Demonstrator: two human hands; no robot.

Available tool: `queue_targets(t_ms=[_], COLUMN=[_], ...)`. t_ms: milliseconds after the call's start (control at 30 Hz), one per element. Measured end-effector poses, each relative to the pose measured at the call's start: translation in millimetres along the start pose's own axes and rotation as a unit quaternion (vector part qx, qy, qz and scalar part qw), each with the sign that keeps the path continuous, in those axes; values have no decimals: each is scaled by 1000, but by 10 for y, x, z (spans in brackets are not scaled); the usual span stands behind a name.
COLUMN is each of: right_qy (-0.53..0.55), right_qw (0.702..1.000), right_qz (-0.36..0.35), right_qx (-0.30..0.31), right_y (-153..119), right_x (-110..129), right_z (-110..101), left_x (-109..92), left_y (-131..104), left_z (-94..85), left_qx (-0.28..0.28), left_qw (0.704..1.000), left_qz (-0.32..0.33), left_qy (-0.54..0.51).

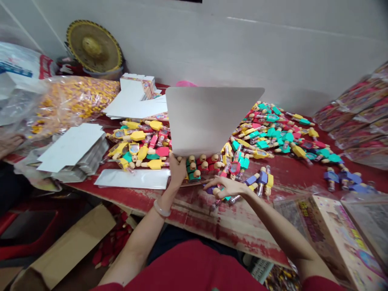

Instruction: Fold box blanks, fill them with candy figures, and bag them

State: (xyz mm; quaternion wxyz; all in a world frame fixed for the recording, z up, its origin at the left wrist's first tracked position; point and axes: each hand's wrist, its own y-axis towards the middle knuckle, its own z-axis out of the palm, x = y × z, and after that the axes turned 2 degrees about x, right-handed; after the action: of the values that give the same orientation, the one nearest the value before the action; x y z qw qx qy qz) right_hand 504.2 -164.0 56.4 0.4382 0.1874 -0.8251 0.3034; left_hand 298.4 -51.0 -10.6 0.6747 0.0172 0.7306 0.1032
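An open display box (198, 185) stands at the table's front edge, its pale lid (212, 119) raised. Inside are rows of small candy toys (204, 165) with round beige knobs and red, green or yellow bodies. My left hand (177, 171) grips the box's left side, thumb near the lid's base. Just right of the box, my right hand (226, 187) has its fingers curled round a purple candy toy (209, 190), partly hidden by them. Loose purple, yellow and teal toys (262, 180) lie beside that hand.
Mixed toys (273, 129) are heaped behind and right. Left are flat white cartons (72, 145), a clear plastic sleeve (133, 178) and a bulging bag of yellow pieces (75, 101). Wrapped boxes (336, 234) stand front right. Another person's hand (10, 144) shows far left.
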Motion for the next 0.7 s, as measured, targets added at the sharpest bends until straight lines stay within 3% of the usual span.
queue_targets(t_ms=[167,300,367,533,600,700], right_qy=[-23,77,117,15,-34,-66], right_qw=[999,995,990,945,925,908], right_qz=[2,53,70,79,82,134], right_qx=[29,33,-27,-317,-370,-392], right_y=[67,120,116,82,143,363], right_x=[7,-112,-147,-81,-47,-46], right_z=[-8,-103,-95,206,346,482], left_x=[-33,-28,-23,-17,-15,-10], left_y=[-9,-13,-14,-15,-16,-17], left_z=[5,-5,-10,-8,-3,0], left_qx=[1,7,11,7,3,2], left_qw=[1000,1000,1000,1000,1000,1000], left_qz=[-6,-2,-5,-8,-8,-7], left_qy=[1,1,2,1,1,-10])
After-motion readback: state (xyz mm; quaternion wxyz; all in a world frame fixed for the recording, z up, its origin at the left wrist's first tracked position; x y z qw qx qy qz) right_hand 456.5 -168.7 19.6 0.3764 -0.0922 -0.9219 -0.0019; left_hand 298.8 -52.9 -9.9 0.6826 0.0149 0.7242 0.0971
